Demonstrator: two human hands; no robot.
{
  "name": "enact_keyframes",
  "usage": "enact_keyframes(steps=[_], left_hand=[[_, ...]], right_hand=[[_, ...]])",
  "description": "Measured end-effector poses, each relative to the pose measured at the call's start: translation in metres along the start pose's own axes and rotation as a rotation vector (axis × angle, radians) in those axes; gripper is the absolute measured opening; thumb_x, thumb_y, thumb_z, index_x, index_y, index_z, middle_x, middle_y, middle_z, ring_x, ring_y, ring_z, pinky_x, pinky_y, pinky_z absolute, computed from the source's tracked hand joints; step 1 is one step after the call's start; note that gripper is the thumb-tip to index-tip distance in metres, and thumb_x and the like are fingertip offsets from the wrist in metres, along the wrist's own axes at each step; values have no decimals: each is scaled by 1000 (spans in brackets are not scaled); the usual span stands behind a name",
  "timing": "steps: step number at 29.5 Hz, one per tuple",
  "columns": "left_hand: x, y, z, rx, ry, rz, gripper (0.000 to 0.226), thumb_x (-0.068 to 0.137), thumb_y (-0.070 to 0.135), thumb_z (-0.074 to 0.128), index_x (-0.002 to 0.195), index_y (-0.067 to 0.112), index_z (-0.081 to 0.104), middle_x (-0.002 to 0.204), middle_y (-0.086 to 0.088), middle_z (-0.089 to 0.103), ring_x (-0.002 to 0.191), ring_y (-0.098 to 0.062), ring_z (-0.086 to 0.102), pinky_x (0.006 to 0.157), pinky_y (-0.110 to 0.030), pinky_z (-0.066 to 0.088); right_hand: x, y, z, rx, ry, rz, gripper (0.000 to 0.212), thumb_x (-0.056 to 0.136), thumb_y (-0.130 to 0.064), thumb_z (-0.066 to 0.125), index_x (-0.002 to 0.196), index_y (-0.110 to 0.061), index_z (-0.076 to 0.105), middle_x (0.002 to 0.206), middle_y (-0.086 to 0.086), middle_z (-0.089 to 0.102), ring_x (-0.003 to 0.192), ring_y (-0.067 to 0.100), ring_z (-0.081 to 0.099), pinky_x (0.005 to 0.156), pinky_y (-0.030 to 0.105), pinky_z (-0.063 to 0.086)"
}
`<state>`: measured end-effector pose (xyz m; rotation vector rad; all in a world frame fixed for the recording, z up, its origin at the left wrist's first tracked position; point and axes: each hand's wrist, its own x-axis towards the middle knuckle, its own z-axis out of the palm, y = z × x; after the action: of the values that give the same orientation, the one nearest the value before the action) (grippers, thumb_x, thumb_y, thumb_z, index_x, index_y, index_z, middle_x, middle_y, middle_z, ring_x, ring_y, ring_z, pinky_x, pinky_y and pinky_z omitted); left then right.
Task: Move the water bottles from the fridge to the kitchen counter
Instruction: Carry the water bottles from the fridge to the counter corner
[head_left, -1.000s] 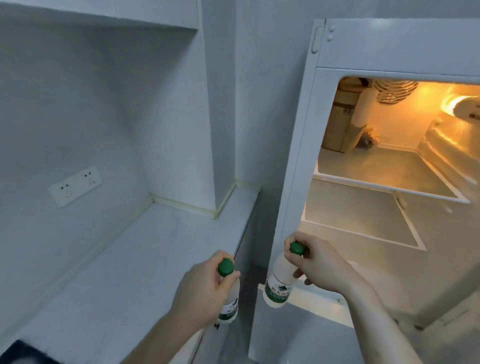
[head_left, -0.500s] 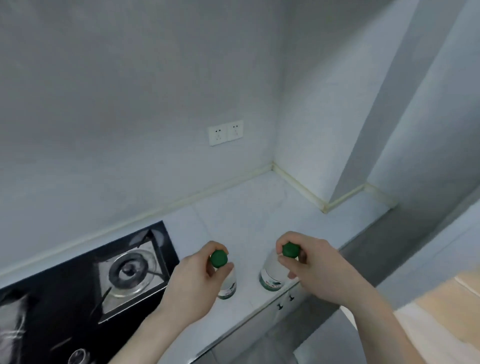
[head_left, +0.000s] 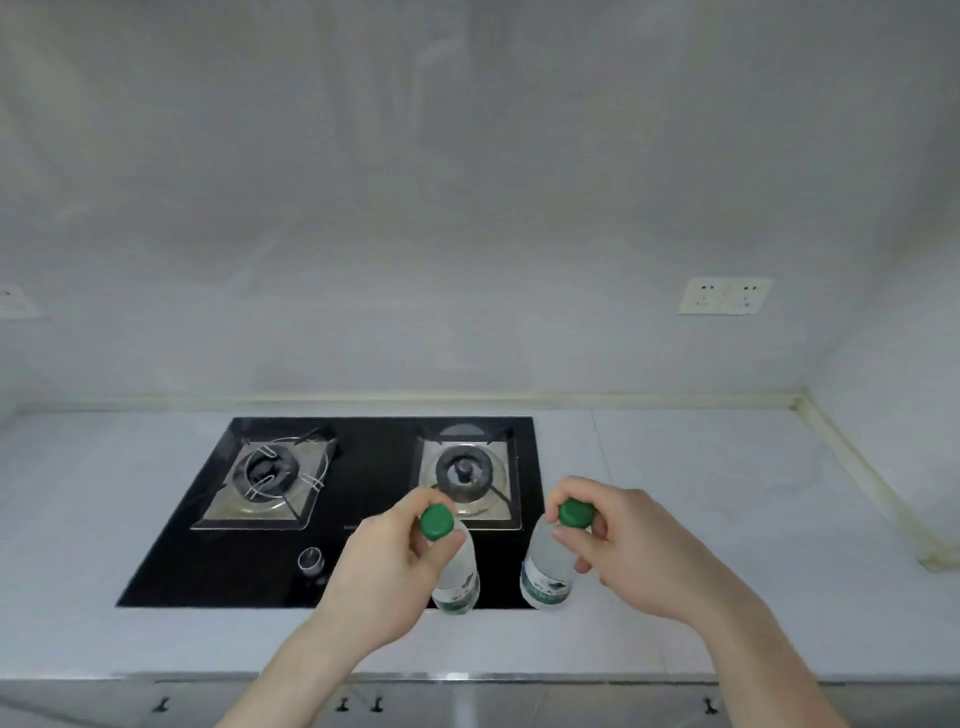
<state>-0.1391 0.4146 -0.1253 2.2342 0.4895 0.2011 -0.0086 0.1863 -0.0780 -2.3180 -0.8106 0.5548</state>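
Two forearms are cut off by the lower frame edge, and a row of dark cabinet handles (head_left: 358, 704) is only partly seen beneath the counter's front lip. The left hand (head_left: 387, 574) is curled round the neck of the left bottle (head_left: 458, 571), thumb and fingers pinching just under its green cap (head_left: 435, 523); the right hand (head_left: 631, 551) likewise pinches the neck of the right bottle (head_left: 546, 574) below its green cap (head_left: 574, 513). Both bottles are held upright, close together but apart. Whether their bases touch a surface cannot be told; label print is too blurred to read. The left bottle's base is seen over the front edge of the black hob (head_left: 363, 467), the right bottle's base at the hob's right front corner. A control knob (head_left: 310, 560) lies just left of the left grip, with two burners beyond the grips. The pale counter (head_left: 727, 493) extends well to the right of the right grip, up to a sealed corner joint. On the grey wall behind, a double socket (head_left: 724, 295) is mounted above and right of the grips; another plate (head_left: 13, 301) is cut off at the far left.
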Motion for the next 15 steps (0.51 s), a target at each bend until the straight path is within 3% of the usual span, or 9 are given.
enact_keyframes(steps=[5, 9, 15], left_hand=[[-28, -43, -57, 3, 112, -52, 11, 93, 39, 69, 99, 40, 60, 72, 3, 64, 68, -13, 65, 71, -35, 57], [-56, -85, -110, 37, 186, -97, 10, 93, 41, 69, 97, 42, 60, 72, 2, 65, 67, -10, 61, 67, -26, 52], [-97, -157, -191, 72, 287, -167, 11, 92, 43, 67, 97, 43, 58, 69, 4, 65, 67, -12, 65, 70, -35, 56]], right_hand=[[28, -57, 37, -25, -69, -97, 8, 102, -33, 61, 97, -39, 60, 59, -19, 59, 70, 5, 74, 75, 41, 58], [47, -111, 77, -39, -121, -162, 6, 102, -33, 61, 100, -38, 61, 62, -11, 61, 72, 9, 74, 74, 44, 60], [74, -200, 149, -74, -162, -262, 7, 101, -35, 62, 100, -41, 61, 72, 3, 65, 71, 8, 73, 74, 45, 62]])
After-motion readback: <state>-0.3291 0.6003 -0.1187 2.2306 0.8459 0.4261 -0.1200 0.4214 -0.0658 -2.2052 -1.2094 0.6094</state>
